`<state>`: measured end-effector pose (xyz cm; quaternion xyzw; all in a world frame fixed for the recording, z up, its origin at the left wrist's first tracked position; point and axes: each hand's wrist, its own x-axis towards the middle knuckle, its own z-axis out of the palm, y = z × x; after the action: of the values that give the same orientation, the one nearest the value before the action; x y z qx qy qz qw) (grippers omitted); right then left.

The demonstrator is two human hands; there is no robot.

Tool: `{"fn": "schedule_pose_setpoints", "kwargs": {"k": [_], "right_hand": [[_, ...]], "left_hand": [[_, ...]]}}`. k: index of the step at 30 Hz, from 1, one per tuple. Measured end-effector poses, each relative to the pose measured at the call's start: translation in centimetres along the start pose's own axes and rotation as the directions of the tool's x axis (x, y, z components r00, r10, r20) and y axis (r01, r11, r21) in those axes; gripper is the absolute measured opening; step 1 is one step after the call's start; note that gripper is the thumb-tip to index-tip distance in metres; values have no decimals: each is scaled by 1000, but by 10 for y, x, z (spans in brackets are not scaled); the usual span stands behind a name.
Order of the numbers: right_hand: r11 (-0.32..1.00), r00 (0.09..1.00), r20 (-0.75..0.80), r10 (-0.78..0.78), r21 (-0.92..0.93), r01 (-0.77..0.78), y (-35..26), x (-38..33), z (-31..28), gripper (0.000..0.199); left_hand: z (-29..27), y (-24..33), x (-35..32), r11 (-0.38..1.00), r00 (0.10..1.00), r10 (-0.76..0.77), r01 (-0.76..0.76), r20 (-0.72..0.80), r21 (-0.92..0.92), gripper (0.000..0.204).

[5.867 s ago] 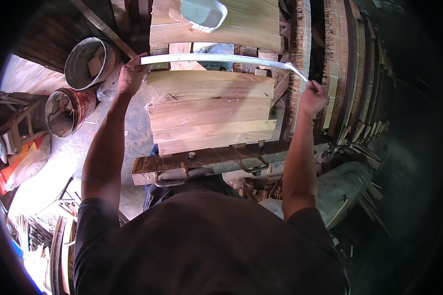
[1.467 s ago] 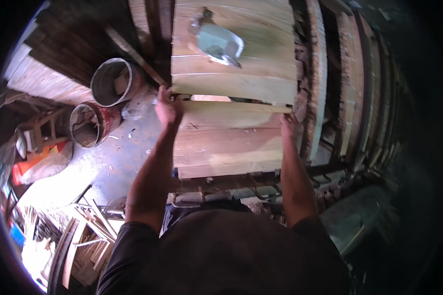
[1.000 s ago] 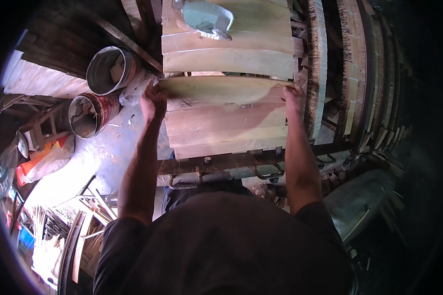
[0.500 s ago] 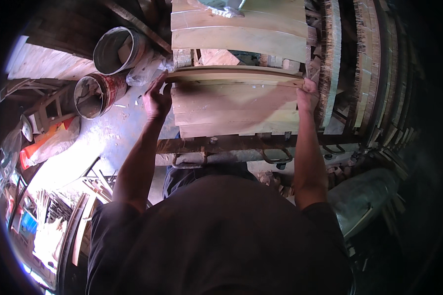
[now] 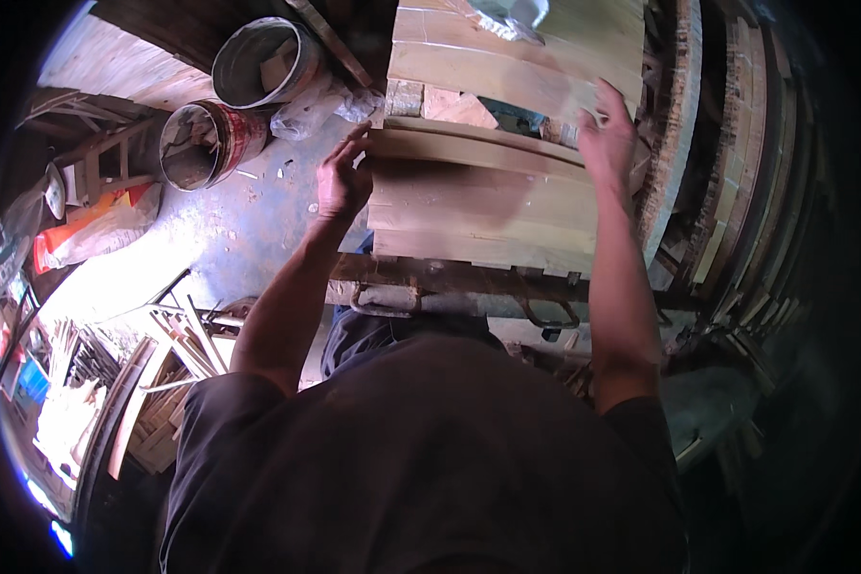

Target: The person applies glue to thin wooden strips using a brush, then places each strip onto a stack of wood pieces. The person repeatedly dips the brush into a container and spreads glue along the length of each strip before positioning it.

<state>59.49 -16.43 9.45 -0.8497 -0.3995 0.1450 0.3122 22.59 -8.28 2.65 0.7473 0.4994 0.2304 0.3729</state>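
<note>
We see the top wooden board lying on the stack of boards, which sits on a metal frame straight ahead of us. Our left hand is at its left end, fingers loosely spread. Our right hand lies open at the right end, fingers splayed. Two buckets stand on the floor to the left.

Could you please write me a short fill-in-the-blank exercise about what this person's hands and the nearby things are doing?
1. Both hands rest at the ends of the top ____ of the stack.
2. The left hand is at its ____ end; the right hand is opposite.
3. On the floor to the left stand two round ____.

Missing words: board; left; buckets
</note>
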Motion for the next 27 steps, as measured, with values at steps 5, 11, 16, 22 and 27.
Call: {"fn": "schedule_pose_setpoints", "kwargs": {"k": [5, 11, 16, 22, 27], "right_hand": [[974, 979, 168, -118, -170, 146, -55, 38, 35, 55], [940, 955, 186, -229, -212, 267, -68, 67, 56, 33], [860, 938, 239, -251, -390, 330, -95, 86, 50, 26], [887, 978, 209, -9, -450, 104, -96, 130, 44, 25], [812, 841, 272, 467, 243, -530, -49, 137, 37, 25]], "left_hand": [[-9, -2, 14, 989, 982, -139, 144, 127, -33, 32], [-16, 0, 18, 981, 961, -196, 194, 197, 28, 44], [-40, -1, -16, 944, 927, -330, 330, 178, 28, 53], [-83, -21, -94, 899, 895, -425, 400, 135, 180, 44], [-69, -47, -149, 814, 838, -546, 538, -29, 218, 42]]}}
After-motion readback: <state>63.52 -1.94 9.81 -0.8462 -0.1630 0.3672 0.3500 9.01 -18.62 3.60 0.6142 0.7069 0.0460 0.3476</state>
